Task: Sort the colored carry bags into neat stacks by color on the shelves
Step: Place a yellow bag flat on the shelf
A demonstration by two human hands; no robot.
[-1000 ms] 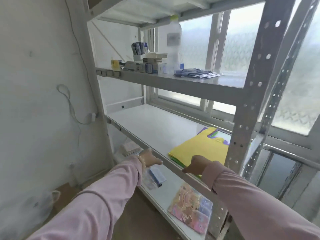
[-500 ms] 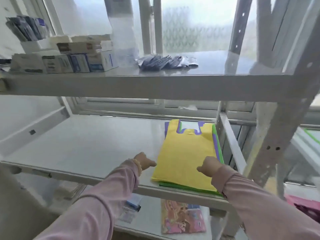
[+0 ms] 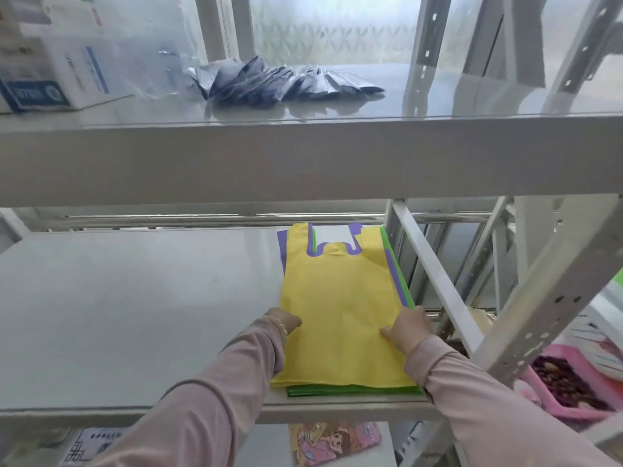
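A stack of flat carry bags lies at the right end of the middle shelf. A yellow bag is on top, a purple bag peeks out along its right side and handles, and a green bag shows at the near edge and right side. My left hand is at the yellow bag's left edge with its fingers curled onto it. My right hand grips the right edge, thumb on top. Both sleeves are pale pink.
The upper shelf carries dark foil packets and white boxes. A perforated upright post stands right of the stack. A pink basket sits lower right, and a cartoon-printed bag lies on the shelf below.
The view has swung round and closer to the shelf. Both hands have reached forward from the shelf's front edge and now hold the yellow bag's two sides.
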